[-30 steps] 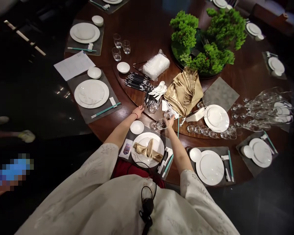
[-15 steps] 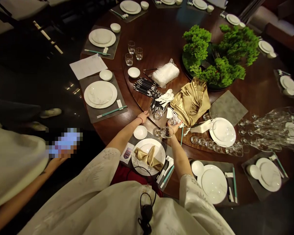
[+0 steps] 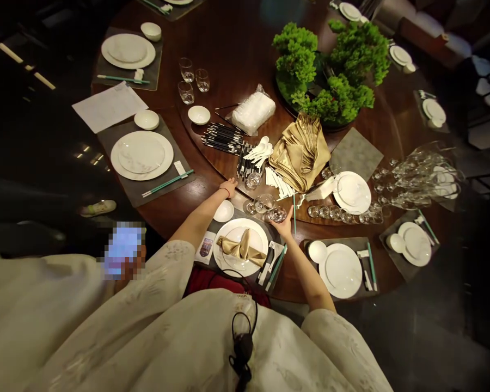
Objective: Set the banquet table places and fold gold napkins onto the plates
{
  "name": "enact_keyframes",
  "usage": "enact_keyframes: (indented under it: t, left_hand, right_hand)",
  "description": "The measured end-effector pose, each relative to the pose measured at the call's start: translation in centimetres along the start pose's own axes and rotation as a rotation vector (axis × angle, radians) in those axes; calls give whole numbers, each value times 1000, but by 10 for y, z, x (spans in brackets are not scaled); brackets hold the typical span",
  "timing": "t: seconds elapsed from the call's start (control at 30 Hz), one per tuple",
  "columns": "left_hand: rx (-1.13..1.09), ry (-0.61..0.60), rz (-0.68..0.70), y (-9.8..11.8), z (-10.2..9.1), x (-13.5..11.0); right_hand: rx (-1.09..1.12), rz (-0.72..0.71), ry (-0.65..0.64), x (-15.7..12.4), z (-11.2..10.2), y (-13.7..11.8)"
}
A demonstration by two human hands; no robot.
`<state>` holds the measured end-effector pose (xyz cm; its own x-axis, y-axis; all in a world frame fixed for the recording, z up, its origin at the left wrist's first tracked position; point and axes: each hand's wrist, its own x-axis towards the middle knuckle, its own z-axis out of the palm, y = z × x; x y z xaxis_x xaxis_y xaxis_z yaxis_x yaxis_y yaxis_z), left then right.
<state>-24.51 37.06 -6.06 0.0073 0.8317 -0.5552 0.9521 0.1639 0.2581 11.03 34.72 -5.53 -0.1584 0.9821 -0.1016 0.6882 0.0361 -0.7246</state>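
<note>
Though too dim to judge, grip of the right hand on the wine glass uncertain; left hand open on the lazy Susan, bracing.

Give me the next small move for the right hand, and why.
Probably lower the small glass held in the right hand and stand it beside the similar glass just past the white plate. The hand already hovers at that plate's far side, so this looks like the shortest move, and setting it down there would keep the glass away from the folded gold napkin.
</note>
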Motion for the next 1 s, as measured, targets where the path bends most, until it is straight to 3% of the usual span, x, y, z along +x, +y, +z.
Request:
enact_keyframes:
  t: [0.17, 0.37, 0.6, 0.73, 0.83, 0.93, 1.0]
  left_hand:
    - [26, -40, -7, 7, 3, 2]
    - [58, -59, 6, 14, 6, 2]
    - [85, -79, 11, 25, 6, 3]
    - [57, -57, 22, 26, 7, 3]
    - [-8, 25, 33, 30, 9, -1]
    - [-168, 166, 80, 45, 14, -8]
    - [-291, 181, 154, 61, 20, -14]
  right_hand:
    - [-112, 53, -157, -12, 3, 16]
    - [-221, 90, -138, -7, 25, 22]
    - [-149, 75, -140, -8, 37, 33]
    - [-172, 68, -241, -5, 27, 42]
    - [-334, 6, -217, -2, 10, 44]
    - [-536, -64, -196, 3, -7, 42]
    - [-603, -112, -212, 7, -14, 42]
